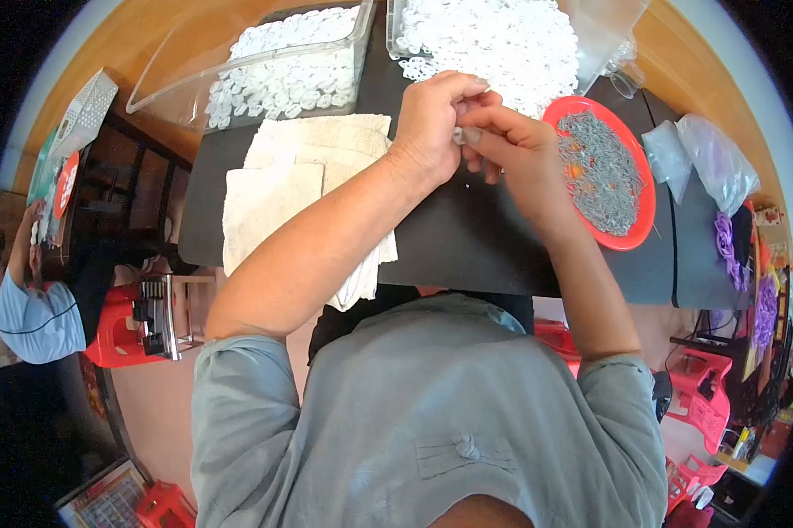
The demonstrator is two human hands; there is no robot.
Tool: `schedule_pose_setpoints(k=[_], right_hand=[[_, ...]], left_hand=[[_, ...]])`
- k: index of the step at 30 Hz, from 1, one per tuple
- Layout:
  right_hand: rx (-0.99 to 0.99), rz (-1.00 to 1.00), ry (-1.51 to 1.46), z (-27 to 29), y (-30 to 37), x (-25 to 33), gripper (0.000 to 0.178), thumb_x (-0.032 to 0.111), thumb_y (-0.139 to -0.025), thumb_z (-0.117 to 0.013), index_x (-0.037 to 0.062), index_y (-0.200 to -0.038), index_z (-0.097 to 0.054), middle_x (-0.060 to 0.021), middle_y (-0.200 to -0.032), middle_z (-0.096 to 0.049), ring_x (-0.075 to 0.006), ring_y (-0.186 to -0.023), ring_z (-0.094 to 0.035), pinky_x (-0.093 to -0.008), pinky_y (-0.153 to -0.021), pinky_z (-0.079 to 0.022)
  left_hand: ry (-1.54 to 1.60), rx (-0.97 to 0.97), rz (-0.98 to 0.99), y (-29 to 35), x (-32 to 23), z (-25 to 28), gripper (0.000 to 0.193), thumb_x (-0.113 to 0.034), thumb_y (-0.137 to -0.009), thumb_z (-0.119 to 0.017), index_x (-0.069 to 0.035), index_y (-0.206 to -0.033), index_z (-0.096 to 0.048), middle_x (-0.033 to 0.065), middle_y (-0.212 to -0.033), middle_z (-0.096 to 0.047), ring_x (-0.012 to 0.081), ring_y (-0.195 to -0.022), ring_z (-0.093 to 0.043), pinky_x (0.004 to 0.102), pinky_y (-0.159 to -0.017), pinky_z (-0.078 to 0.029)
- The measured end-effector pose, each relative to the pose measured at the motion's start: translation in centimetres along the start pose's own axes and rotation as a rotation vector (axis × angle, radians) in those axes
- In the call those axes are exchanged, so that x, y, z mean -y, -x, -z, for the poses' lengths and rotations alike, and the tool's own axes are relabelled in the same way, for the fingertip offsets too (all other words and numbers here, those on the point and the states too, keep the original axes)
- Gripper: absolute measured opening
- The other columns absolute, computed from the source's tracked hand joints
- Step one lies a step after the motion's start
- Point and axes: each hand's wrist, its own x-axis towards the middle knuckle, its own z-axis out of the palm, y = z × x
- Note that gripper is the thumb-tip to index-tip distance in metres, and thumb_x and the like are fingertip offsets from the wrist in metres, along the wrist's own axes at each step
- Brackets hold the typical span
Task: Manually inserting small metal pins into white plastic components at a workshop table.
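My left hand (430, 125) is closed, fingers curled inward, above the dark table. Just right of it is my right hand (518, 148), bent in a pinch with its thumb towards the left palm. A small whitish piece (459, 135) shows at the right thumb's tip; its kind is too small to tell. Whatever the left fingers hold is hidden. Beyond both hands lies a heap of small white ring-like plastic parts (493, 44). Close by my right hand, a red oval plate (648, 189) carries many thin grey pin-like pieces (603, 163) and a few orange bits.
Folded cream cloths (273, 207) lie under my left forearm. A clear tub (361, 53) of white parts stands at the back left. Plastic bags (718, 163) rest on the right. Another person (40, 317) sits far left, near a red stool (119, 326).
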Motion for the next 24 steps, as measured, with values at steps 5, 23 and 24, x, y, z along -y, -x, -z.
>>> schedule_pose_setpoints(k=[5, 23, 24], right_hand=[[-0.016, -0.021, -0.064, 0.2, -0.2, 0.0, 0.009, 0.008, -0.087, -0.064, 0.0018, -0.093, -0.068, -0.0006, -0.075, -0.063, -0.0061, -0.065, -0.055, -0.0206, -0.054, -0.04], [-0.074, 0.127, -0.027, 0.0, -0.2, -1.3, 0.018, -0.001, -0.081, -0.063, -0.0008, -0.099, -0.065, -0.0032, -0.087, -0.066, -0.0075, -0.079, -0.06, -0.0218, -0.072, -0.048], [-0.063, 0.144, -0.026, 0.0, -0.1, -1.0, 0.017, -0.001, -0.081, -0.063, -0.0015, -0.098, -0.065, -0.004, -0.088, -0.066, -0.0082, -0.08, -0.061, -0.0225, -0.074, -0.048]], left_hand=[[-0.112, 0.003, -0.078, 0.8, 0.0, -0.8, 0.017, -0.016, -0.086, -0.056, 0.0, -0.09, -0.06, 0.0132, -0.085, -0.063, 0.0229, -0.068, -0.061, 0.0357, -0.049, -0.046], [-0.046, 0.001, -0.212, 0.6, 0.9, -1.4, 0.015, -0.011, -0.088, -0.051, 0.001, -0.097, -0.054, 0.0165, -0.096, -0.062, 0.0236, -0.086, -0.063, 0.0355, -0.078, -0.053], [-0.05, 0.002, -0.211, 0.7, 0.9, -1.4, 0.015, -0.011, -0.088, -0.051, 0.001, -0.097, -0.054, 0.0165, -0.096, -0.062, 0.0236, -0.086, -0.063, 0.0355, -0.078, -0.053]])
